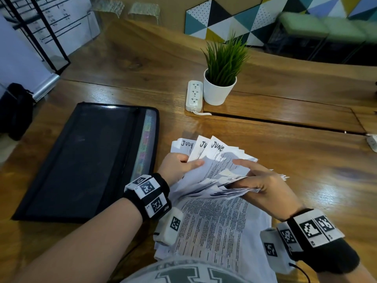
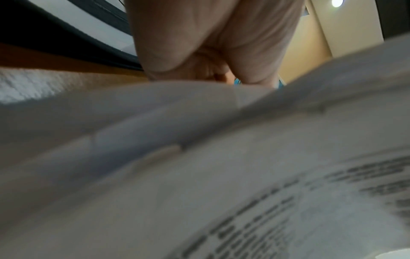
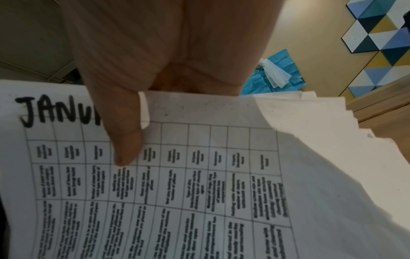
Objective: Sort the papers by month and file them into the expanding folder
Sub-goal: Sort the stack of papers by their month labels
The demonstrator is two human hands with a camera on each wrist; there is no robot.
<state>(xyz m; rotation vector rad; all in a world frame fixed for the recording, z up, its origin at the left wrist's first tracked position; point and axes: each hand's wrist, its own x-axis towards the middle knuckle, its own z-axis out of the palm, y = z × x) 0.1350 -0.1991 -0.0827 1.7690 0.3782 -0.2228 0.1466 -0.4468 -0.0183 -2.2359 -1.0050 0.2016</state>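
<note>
Expanding folder [image 1: 85, 160] lies flat on wooden table [image 1: 285, 152] at your left, black cover down, coloured tabs along right edge; contents hidden. Papers [image 1: 212, 180] fanned between your hands above table, near your chest: printed grid sheets, hand-lettered JULY, JUNE; right wrist view shows sheet marked JANU. Your left hand [image 1: 179, 166] grips fan's left side; your right hand [image 1: 263, 182] pinches right side. Potted plant [image 1: 222, 74], power strip [image 1: 194, 96] beyond; triangle-patterned wall panel [image 1: 224, 19] behind
</note>
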